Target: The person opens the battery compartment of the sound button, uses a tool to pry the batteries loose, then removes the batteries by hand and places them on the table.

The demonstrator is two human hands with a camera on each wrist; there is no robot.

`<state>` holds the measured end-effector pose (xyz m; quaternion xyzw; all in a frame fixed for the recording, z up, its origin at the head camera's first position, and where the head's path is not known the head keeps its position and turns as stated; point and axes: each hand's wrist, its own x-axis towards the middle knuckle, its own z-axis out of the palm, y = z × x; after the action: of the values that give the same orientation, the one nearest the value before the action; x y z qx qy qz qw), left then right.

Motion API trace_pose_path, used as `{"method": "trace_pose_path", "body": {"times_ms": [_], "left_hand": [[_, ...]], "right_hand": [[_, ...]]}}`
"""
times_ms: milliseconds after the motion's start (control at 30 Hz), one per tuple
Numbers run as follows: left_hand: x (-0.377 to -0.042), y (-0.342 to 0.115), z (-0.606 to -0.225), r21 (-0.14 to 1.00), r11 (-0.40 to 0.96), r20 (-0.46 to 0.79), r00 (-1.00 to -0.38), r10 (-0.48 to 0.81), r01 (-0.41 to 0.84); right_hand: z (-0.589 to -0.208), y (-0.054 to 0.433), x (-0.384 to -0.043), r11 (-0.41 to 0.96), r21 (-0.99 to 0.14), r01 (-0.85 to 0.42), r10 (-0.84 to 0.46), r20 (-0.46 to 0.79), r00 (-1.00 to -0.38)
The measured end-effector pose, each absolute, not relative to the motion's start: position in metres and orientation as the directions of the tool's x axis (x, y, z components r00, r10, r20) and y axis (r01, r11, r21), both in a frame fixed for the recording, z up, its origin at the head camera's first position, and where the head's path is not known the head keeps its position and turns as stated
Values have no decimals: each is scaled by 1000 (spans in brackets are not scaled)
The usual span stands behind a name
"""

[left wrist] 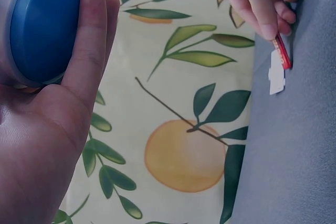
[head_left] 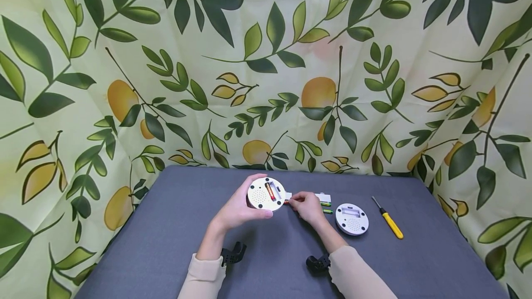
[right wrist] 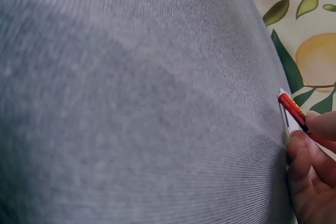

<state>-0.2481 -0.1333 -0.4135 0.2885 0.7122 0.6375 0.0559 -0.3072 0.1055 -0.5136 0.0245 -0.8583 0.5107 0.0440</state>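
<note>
My left hand (head_left: 233, 206) grips a round white device (head_left: 258, 197) by its edge, thumb and fingers on opposite sides. Its back, with dark round feet and a dotted speaker patch, faces up toward the head camera. One red battery (head_left: 270, 191) lies in its open battery compartment, beside a bare slot. From the left wrist, the device's other side shows as a smooth blue dome (left wrist: 47, 27). My right hand (head_left: 307, 206) pinches another red battery (right wrist: 292, 109) between thumb and fingers, low over the table. Beside that battery is a small white battery cover (left wrist: 276, 74).
Right of my right hand lie two green batteries (head_left: 327, 211) and a second white cover (head_left: 324, 197). A similar round white device (head_left: 352, 227) sits back up, its compartment uncovered. Farther right is a screwdriver (head_left: 391, 224) with a yellow handle. A patterned cloth (head_left: 266, 105) hangs behind the grey table (head_left: 187, 188).
</note>
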Motion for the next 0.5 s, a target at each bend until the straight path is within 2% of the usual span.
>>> {"method": "trace_pose_path", "body": {"times_ms": [200,500], "left_hand": [[-248,-133,-414,941,23,284,-828,484,337],[-249,-133,-415,944,40,269,-834,481,328]], "right_hand": [[-515,106,-308,584,-791,-179,-43,190,-981],[-515,105,-310,613,-771,-173,-45,185,-982]]}}
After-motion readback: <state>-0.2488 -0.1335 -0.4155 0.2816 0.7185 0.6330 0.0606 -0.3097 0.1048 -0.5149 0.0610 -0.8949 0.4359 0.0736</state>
